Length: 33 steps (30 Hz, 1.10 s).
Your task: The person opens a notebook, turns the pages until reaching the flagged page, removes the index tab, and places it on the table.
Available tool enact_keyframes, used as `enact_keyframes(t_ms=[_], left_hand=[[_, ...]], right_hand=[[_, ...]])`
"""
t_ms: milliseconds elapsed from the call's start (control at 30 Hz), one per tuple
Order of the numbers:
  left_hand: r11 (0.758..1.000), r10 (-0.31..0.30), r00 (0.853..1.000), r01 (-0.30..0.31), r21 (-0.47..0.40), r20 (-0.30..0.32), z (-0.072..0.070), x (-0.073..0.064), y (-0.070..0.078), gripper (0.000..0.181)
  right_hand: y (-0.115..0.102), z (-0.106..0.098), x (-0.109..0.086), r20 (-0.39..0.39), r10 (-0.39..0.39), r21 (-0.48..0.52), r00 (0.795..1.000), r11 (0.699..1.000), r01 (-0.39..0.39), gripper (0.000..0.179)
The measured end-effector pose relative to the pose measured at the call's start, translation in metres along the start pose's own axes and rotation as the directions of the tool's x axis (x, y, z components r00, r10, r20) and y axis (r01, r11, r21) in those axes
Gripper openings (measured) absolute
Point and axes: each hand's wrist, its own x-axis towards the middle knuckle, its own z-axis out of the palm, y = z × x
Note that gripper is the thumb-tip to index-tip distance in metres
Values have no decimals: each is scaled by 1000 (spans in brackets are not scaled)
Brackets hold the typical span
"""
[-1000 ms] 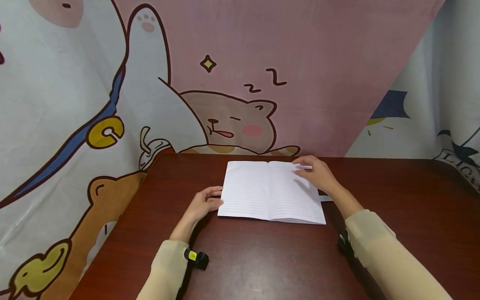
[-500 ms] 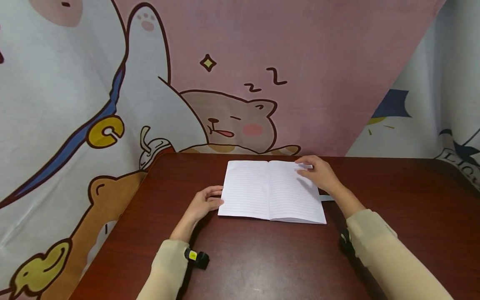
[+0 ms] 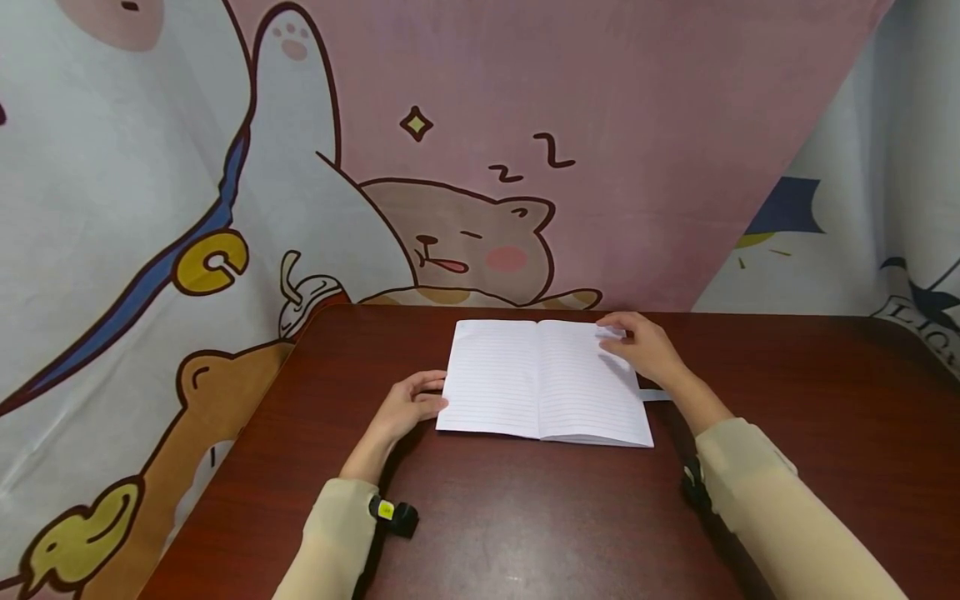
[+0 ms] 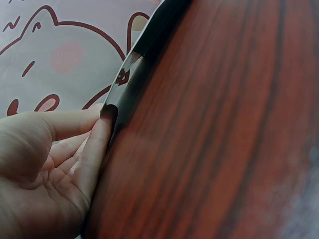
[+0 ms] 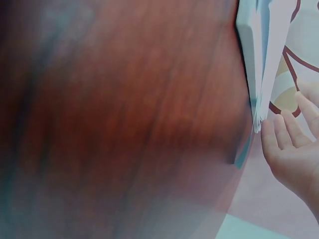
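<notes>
An open notebook (image 3: 495,375) with white lined pages lies on the dark wooden table (image 3: 510,525). At its left edge my left hand (image 3: 401,408) pinches the pages and cover, thumb above and fingers beneath. The left wrist view shows this thumb and the fingers (image 4: 94,144) meeting at the edge. My right hand (image 3: 641,346) is over the top right corner of the right page, thumb and forefinger apart. In the right wrist view its fingers (image 5: 284,132) lie beside the page edges, loosely bent. A pale blue strip (image 3: 655,395) sticks out from the notebook's right side.
A cloth backdrop (image 3: 637,167) with cartoon animals hangs behind the table and along its left side. A black camera (image 3: 397,518) is strapped to the left wrist. Another dark device (image 3: 693,483) sits at the right wrist.
My right hand has shifted slightly to the right along the page's top corner. The left hand keeps its hold on the left edge, and the notebook stays open in place.
</notes>
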Motion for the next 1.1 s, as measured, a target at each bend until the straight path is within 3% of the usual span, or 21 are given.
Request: enact_keyframes(t_ms=[833, 1100], left_hand=[[1000, -4, 1000, 4, 15, 0, 0, 1, 0, 50], [1000, -5, 1000, 5, 14, -3, 0, 2, 0, 50]], right_hand=[[13, -4, 5, 38, 126, -81, 991, 989, -122, 50], [15, -4, 5, 39, 127, -63, 991, 990, -124, 51]])
